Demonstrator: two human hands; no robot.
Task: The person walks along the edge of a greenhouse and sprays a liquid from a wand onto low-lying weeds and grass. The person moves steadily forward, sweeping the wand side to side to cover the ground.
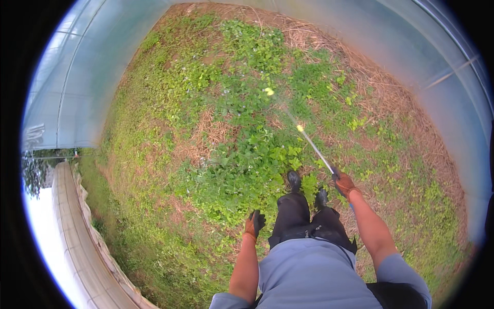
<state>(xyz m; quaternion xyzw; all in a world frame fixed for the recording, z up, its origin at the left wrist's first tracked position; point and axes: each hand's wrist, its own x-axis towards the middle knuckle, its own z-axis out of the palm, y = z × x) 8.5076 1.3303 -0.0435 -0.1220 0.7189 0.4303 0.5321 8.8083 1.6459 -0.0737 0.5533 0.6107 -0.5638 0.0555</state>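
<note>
We hold a spray wand over the weeds.
Our right hand (343, 184) is closed around the spray wand (315, 147), which points out over the green weeds (242, 154); our left hand (254, 223) hangs loosely curled, holding nothing.

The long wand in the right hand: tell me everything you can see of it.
The wand is a thin, straight, pale metallic-looking rod with a dark grip at its near end, held in the gloved right hand. It slants up and to the left in the picture, out over the green weeds ahead of the boots. A small yellow piece sits at about its far end, and another yellow spot shows farther out; whether the two are joined I cannot tell. No hose is visible.
</note>
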